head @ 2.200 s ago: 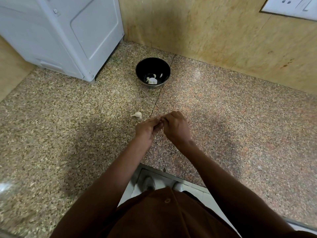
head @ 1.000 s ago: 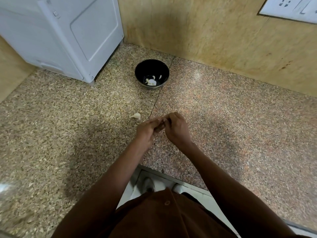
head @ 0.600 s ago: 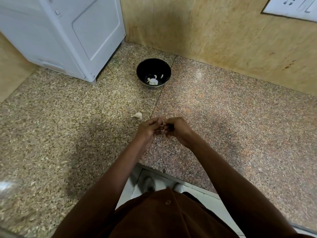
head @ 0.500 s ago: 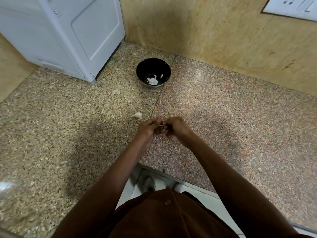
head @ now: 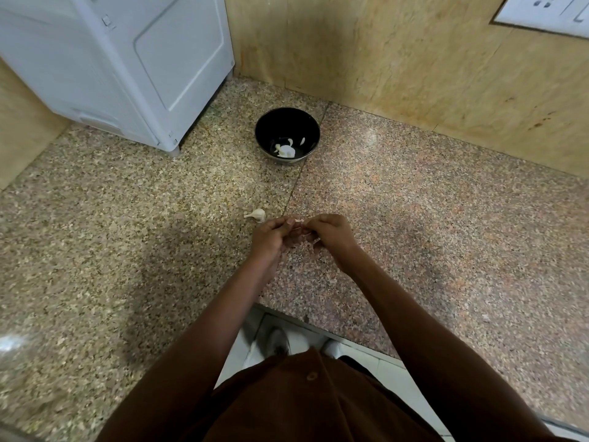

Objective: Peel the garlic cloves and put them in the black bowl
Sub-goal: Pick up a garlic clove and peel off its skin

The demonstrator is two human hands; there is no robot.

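A garlic clove is pinched between the fingertips of the left hand and the right hand, well in front of the black bowl on the counter; the peeling step is judged to be in hand. A few pale pieces are already seen inside the bowl, and an unpeeled clove lies between the bowl and the hands. Next, the skin must be stripped off fully and the bare clove carried forward to the bowl.

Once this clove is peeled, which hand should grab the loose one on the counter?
Left, probably. The loose clove lies just beside the left hand; the right hand sits farther away, both pinching the current clove.
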